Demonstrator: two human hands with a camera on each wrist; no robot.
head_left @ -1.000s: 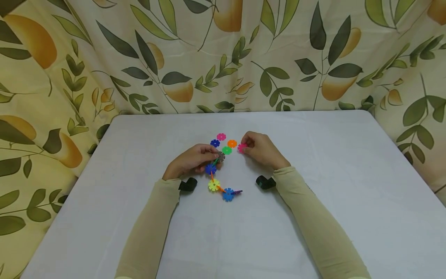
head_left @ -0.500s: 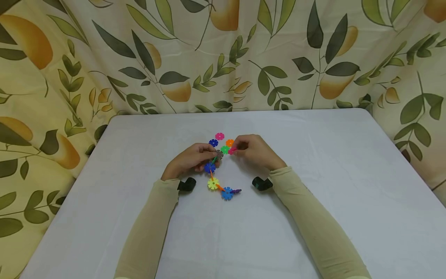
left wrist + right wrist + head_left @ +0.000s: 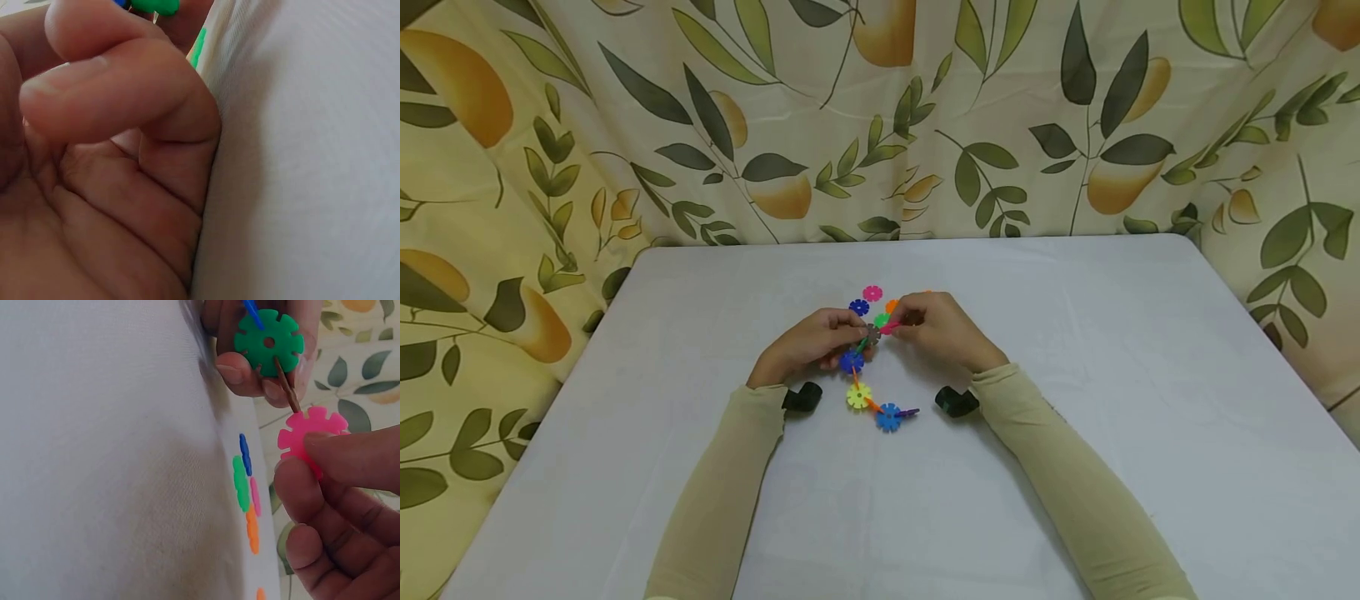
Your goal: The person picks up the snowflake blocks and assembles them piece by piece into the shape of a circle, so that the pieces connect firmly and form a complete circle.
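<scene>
My left hand [image 3: 812, 342] grips the upper end of a chain of slotted plastic snowflake discs, near a brown-grey disc [image 3: 873, 334] and a green disc [image 3: 269, 342]. From there the chain runs down through a dark blue disc [image 3: 852, 362], a yellow disc [image 3: 859, 396] and a blue disc [image 3: 889, 417] to a purple disc [image 3: 909, 413], with orange ones edge-on between. Thumb and finger of my right hand [image 3: 943, 329] pinch a pink disc [image 3: 312, 428]. Its slotted edge meets the brown-grey disc, seen edge-on in the right wrist view. Curled fingers fill the left wrist view.
Just beyond my hands, loose discs lie on the white table [image 3: 1075, 333]: pink [image 3: 872, 293], dark blue [image 3: 859, 307], green [image 3: 882, 320] and orange [image 3: 892, 307]. Another orange one [image 3: 928, 292] peeks out behind my right hand. A leaf-patterned curtain [image 3: 880, 125] hangs behind.
My right hand has carried the pink disc left, up to the brown-grey disc, and turned it edge-on in the head view. My left hand has stayed nearly still.
</scene>
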